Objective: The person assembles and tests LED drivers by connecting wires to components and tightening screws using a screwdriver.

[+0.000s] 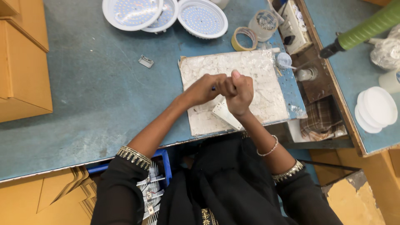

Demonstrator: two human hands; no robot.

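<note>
Head view, looking straight down at your workbench. Your left hand (203, 88) and your right hand (238, 92) meet above a pale, crusted work board (258, 71) that lies on the blue tabletop (96, 96). Your left hand is curled closed, and a small dark blue item (213, 88) shows between its fingertips where they touch your right hand; what that item is cannot be told. Your right hand is also closed into a loose fist, thumb raised, directly over a white flat plate (225, 114) that rests tilted on the near part of the board; whether the hand touches the plate cannot be told.

At the far edge of the table, three round white LED lamp housings (200, 16) lie side by side, two overlapping. Just right of them sit a roll of yellowish tape (244, 38) and a clear plastic cup (263, 24) with small parts inside. A small grey metal clip (146, 61) lies alone on the tabletop left of the board. On the neighbouring bench to your right lies a stack of white round discs (377, 109), and a green-handled tool (366, 28) points toward the gap between the benches. A blue bin (166, 160) of wired parts sits below the table edge by your left arm.
</note>
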